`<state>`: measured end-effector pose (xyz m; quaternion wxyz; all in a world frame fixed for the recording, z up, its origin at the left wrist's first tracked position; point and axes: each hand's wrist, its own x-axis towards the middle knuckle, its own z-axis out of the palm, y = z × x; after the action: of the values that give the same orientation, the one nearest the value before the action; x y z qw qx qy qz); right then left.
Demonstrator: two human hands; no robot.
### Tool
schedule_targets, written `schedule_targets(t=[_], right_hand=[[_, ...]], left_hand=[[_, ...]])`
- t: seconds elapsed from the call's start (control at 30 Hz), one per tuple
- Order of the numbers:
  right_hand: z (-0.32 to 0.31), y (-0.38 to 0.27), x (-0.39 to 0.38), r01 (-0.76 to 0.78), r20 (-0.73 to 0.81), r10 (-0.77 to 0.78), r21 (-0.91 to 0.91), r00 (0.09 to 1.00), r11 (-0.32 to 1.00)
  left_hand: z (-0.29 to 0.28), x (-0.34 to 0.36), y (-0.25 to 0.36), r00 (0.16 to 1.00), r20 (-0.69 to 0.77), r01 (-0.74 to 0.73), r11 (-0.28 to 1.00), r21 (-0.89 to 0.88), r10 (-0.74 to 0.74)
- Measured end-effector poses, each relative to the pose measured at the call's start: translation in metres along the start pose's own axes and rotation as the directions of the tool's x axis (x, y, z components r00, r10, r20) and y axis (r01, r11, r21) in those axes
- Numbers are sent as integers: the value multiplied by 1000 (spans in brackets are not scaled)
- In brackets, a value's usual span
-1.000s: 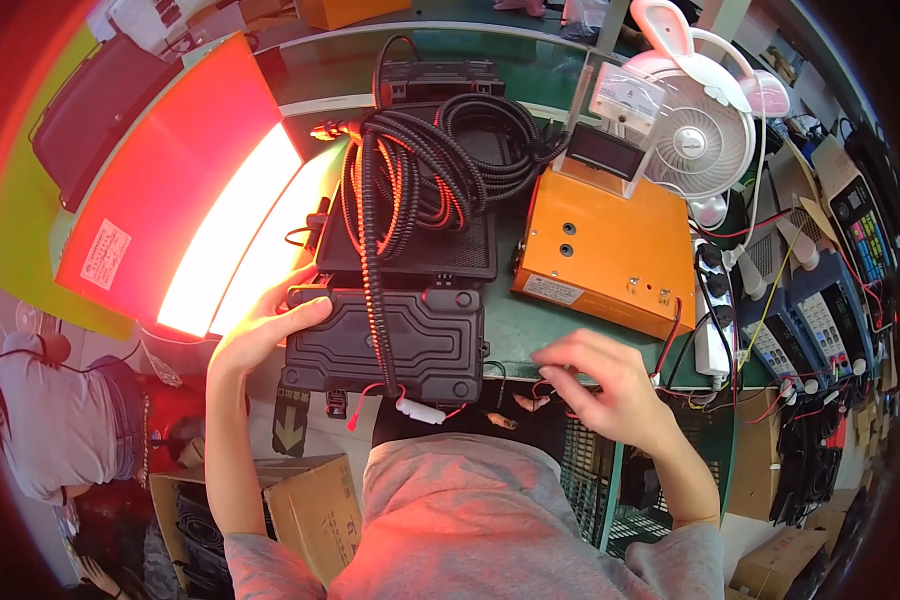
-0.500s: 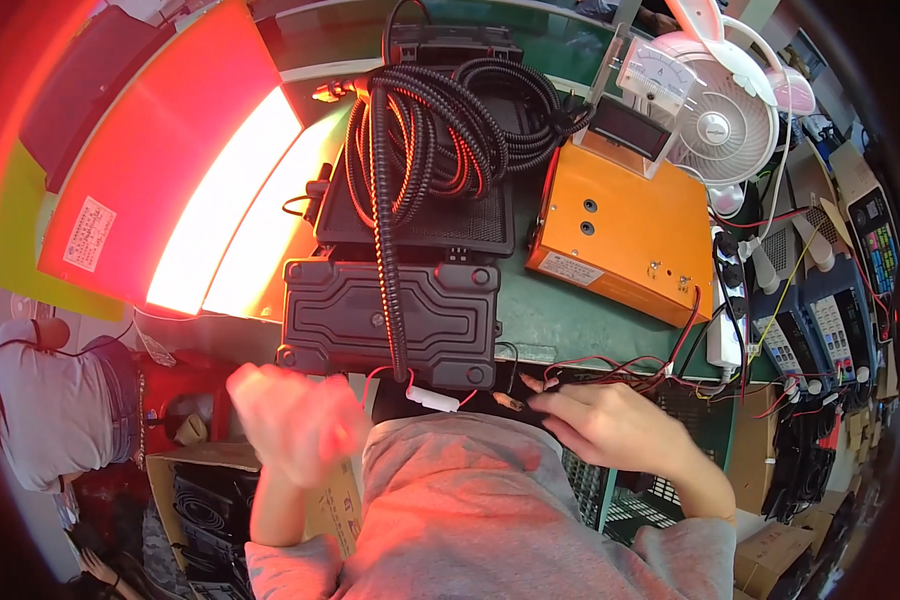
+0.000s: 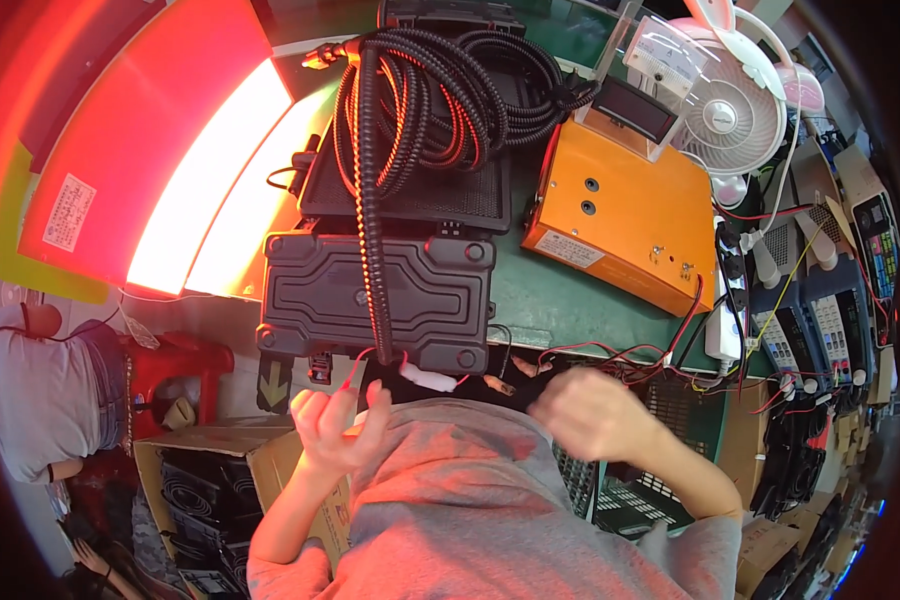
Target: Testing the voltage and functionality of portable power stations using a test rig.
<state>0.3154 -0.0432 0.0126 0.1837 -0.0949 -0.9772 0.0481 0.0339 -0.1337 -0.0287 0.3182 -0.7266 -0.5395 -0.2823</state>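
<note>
My left hand is raised below the black case's front edge, fingers curled but apart, thumb separate. A thin red wire comes down to its fingertips; no grip on it shows. My right hand is smeared by motion, and whether it holds anything does not show. Left of it, copper-coloured alligator clips hang at the bench edge. A white connector sleeve on a red wire lies between my hands. The closed black hard case lies in front of me, with a coiled black corrugated cable draped over it.
A bright red-lit panel stands at the left. An orange box with a meter sits at right, near a fan, a power strip and bench instruments. Another person is at far left. A carton stands below.
My left hand has turned and its fingers have come apart, lower and nearer my body. My right hand has moved away from the alligator clips. The view has shifted slightly.
</note>
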Motion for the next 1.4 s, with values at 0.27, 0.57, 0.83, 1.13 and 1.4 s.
schedule_targets(t=[0.27, 0.57, 0.83, 1.13, 1.4], right_hand=[[101, -36, 22, -107, 355, 376, -590, 856, 800], [49, -24, 41, -435, 620, 270, 129, 737, 891], [-27, -10, 52, -440, 360, 276, 535, 891, 721], [-35, 8, 45, -565, 261, 592, 715, 762, 412], [-37, 9, 43, -416, 281, 630, 907, 724, 74]], left_hand=[[-1, 0, 34, 428, 464, 745, 12, -667, -776], [2, 29, 46, 454, 675, 402, -542, -738, -582], [-3, 26, 36, 856, 482, 477, 643, -599, -187], [12, 2, 31, 841, 334, 515, 439, -736, -426], [-25, 49, 45, 667, 611, 592, -193, -782, -427]])
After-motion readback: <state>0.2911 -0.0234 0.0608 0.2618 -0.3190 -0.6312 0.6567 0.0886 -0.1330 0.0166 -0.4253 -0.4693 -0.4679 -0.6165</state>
